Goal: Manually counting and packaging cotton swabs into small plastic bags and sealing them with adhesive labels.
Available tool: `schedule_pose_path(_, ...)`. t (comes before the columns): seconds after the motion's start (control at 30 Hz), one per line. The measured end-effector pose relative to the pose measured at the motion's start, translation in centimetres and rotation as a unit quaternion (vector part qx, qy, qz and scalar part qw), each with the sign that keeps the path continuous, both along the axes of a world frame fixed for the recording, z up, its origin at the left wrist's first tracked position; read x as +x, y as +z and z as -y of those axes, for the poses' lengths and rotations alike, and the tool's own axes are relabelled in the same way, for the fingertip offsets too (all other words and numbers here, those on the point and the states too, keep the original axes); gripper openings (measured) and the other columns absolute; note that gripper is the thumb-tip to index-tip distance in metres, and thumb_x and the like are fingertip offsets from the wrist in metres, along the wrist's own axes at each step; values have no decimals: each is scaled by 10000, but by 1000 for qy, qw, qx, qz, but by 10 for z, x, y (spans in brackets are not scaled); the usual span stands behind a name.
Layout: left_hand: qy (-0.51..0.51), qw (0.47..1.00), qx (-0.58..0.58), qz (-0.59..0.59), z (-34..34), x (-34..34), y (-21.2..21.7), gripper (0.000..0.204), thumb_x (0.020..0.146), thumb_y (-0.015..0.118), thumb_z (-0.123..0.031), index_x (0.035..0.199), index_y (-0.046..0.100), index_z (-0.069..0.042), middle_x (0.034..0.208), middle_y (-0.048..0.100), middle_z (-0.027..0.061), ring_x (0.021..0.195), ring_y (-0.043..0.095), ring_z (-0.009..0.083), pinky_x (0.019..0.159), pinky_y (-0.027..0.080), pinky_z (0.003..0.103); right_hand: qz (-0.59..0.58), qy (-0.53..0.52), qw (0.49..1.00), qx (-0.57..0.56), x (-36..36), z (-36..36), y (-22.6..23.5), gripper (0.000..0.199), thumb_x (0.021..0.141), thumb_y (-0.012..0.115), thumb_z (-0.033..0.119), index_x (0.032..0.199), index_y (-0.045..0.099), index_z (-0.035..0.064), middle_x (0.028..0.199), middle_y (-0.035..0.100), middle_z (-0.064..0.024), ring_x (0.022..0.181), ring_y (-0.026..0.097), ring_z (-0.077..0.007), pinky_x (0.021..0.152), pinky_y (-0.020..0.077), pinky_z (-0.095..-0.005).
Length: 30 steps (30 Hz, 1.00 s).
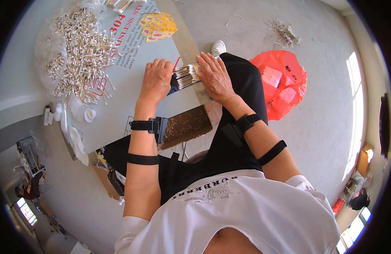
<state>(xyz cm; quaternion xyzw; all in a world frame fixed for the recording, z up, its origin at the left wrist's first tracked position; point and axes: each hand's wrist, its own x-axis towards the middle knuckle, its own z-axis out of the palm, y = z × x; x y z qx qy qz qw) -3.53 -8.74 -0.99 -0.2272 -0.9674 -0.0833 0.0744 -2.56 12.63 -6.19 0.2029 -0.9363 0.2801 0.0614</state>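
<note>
A bundle of pale sticks (188,76) sits squeezed between both hands at the near edge of the counter (140,106), right above the person's lap. The left hand (156,80) lies knuckles-up, fingers curled together against the bundle's left end; the right hand (214,76) lies flat with fingers together, pressing on the right end. Only the middle of the bundle shows, since both ends disappear under the hands, and a dark strip beneath it is hard to make out.

Further left on the counter, a big loose heap of the same sticks (83,51) spreads out, partly inside a clear plastic bag (49,51). Above the hands lies a small pile of yellow packets (159,26) with red marks. The counter's sheet carries red and black print. A small white cap (90,114) sits near the left edge.

Below the hands, a brown cardboard tray (189,126) holds scattered sticks, half hidden by the left wrist strap. On the floor to the right, a red plastic bag (282,82) holds pale packets, and a small tuft of sticks (283,33) lies beyond.
</note>
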Motion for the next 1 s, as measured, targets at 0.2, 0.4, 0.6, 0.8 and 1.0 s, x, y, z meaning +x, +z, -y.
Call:
schedule_pose_path(0.2,0,999,34,15,-24,-6,-8,127,767,555,32,856,529,-55,867,548,76,898,527,273,796,416,394,5,0,1000,-8,0,1,1,477,1000,438,298,1436,382,112,1488,391,-98,1399,317,-273,1157,197,-451)
schedule_pose_path(0.4,113,916,382,-50,-42,4,-33,287,866,543,-31,1150,572,-9,1162,580,148,1144,502,340,1016,385,419,-4,-5,1000,4,1,2,6,484,987,463,303,1426,402,110,1480,393,-106,1402,303,-292,1156,188,-464)
schedule_pose_path(0.6,99,910,402,-6,-52,25,-41,361,954,479,-128,1293,504,-5,1352,491,177,1262,450,334,1068,349,419,80,-181,913,-356,-14,-13,-6,515,956,564,335,1368,468,41,1301,542,-110,1225,485,-241,1067,325,-401)
schedule_pose_path(0.8,164,857,488,34,-61,23,-39,362,1006,424,-203,1301,506,-11,1294,528,168,1200,478,315,1039,366,409,395,-203,587,-677,-29,-10,-19,273,882,709,245,1069,684,48,923,637,-13,815,627,-118,692,547,-299)
schedule_pose_path(1.0,186,891,414,-8,-69,23,-42,328,1011,430,-203,1253,520,-1,1176,556,158,1024,512,273,960,395,393,369,-190,622,-664,-25,-6,-17,209,879,711,208,984,689,29,846,665,-12,724,642,-107,646,541,-255)
